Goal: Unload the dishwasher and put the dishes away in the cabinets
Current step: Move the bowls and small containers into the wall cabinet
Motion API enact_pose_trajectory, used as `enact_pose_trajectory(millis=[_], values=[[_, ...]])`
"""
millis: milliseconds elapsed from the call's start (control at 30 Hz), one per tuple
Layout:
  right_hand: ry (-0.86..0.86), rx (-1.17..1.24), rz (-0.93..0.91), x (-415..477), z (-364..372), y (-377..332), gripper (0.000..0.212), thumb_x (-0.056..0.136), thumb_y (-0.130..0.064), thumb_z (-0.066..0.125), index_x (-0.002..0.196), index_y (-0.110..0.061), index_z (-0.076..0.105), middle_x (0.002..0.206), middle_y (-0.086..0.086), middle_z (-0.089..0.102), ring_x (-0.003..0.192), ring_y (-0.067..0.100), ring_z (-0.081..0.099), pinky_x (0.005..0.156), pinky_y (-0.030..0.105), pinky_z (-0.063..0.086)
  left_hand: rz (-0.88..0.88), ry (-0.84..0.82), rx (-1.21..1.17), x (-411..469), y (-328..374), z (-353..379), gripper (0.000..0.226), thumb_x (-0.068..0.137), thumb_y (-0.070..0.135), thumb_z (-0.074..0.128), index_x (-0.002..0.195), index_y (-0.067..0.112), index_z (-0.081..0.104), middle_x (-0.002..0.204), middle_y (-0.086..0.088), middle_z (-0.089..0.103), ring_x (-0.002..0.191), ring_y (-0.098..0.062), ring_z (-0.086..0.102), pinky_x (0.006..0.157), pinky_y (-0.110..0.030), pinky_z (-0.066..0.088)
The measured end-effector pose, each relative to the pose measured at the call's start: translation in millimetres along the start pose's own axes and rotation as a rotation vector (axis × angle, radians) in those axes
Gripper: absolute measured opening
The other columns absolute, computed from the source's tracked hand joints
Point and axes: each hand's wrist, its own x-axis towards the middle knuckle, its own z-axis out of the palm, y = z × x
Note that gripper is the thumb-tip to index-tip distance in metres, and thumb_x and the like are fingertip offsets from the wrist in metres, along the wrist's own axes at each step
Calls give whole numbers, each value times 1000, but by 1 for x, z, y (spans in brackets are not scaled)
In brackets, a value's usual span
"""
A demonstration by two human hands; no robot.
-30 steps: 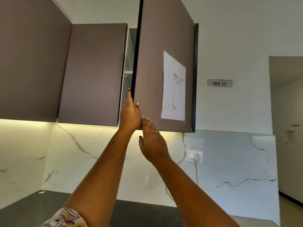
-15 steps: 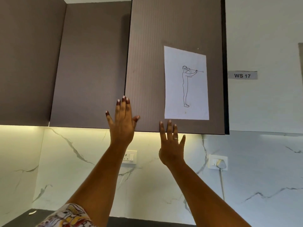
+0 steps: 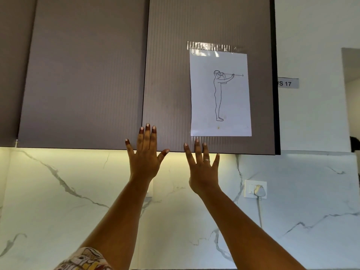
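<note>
left hand (image 3: pixel 145 158) and right hand (image 3: pixel 202 168) are both flat with fingers spread, at the bottom edge of the cabinet door (image 3: pixel 194 26), centre frame. door rises straight above them, long axis vertical, looks flush shut. left hand sits nearer its left seam. ribbed grey-brown face, with a taped line drawing (image 3: pixel 220 94) right of centre.

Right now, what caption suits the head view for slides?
Open left hand and right hand raised to a closed cabinet door bearing a taped drawing.
</note>
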Motion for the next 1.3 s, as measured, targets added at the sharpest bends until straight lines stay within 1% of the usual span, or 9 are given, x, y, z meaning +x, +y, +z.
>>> enact_pose_trajectory(millis=[100, 467, 600, 700, 800, 900, 1100, 1200, 1300], values=[[-17, -17, 0, 3, 8, 1, 97, 89, -13, 55, 147, -31, -21, 155, 7, -27, 144, 31, -20, 113, 59, -2, 10, -4, -16, 0, -4, 16, 83, 88, 69, 3, 145, 13, 23, 150, -13, 34, 138, -31, 33, 103, -65, 23], [-45, -61, 25, 5, 17, -4, 98, 89, -18, 57, 147, -29, -21, 155, 10, -27, 143, 34, -21, 113, 58, 1, 17, 59, -19, 0, -7, 37, 87, 85, 71, 4, 147, 13, 23, 153, -11, 28, 141, -31, 27, 106, -64, 13], [-83, -36, 16, 3, 10, -3, 96, 89, -18, 55, 147, -30, -19, 156, 8, -25, 144, 32, -19, 113, 59, 4, -75, 63, -67, -8, 4, 36, 90, 84, 72, 6, 149, 12, 20, 155, -10, 23, 144, -28, 21, 107, -63, 10], [-167, -12, -16, 0, 0, 1, 95, 89, -22, 55, 147, -32, -19, 156, 5, -25, 145, 29, -16, 113, 59, 1, -172, 38, -144, -16, 14, 34, 92, 81, 73, 8, 150, 12, 14, 157, -9, 17, 145, -27, 15, 109, -63, 10], [-187, 38, -16, -7, -9, 7, 96, 88, -27, 56, 147, -32, -19, 159, -1, -16, 148, 22, -8, 113, 59, 0, -191, 29, -190, -20, 14, 33, 92, 82, 74, 12, 151, 14, 5, 159, -7, 8, 147, -26, 9, 109, -64, 9], [-213, 81, 45, -24, -15, 17, 95, 89, -31, 55, 147, -31, -19, 159, -2, -14, 147, 21, -9, 113, 58, 0, -214, 20, -213, -23, 16, 30, 89, 83, 70, 16, 151, 14, -1, 159, -5, 1, 147, -25, 2, 109, -64, 6], [-356, 132, 174, -69, -40, 46, 90, 90, -36, 54, 149, -30, -15, 159, -1, -13, 147, 21, -10, 115, 56, -1, -299, -150, -270, -57, 33, 5, 88, 86, 68, 17, 150, 12, -6, 159, -2, -6, 147, -22, -10, 110, -65, -2], [-376, 210, 245, -99, -56, 59, 88, 91, -37, 53, 149, -30, -13, 159, -1, -12, 147, 21, -10, 114, 56, -1, -216, -199, -327, -108, 64, -10, 80, 91, 62, 20, 151, 14, -3, 159, 2, -5, 147, -21, -10, 110, -64, -3], [-417, 291, 316, -146, -75, 76, 87, 92, -39, 52, 149, -29, -13, 159, 0, -13, 147, 23, -9, 114, 56, 0, -157, -340, -431, -166, 112, -29, 74, 93, 59, 18, 151, 18, -3, 159, 3, -10, 146, -20, -14, 111, -61, -5]])
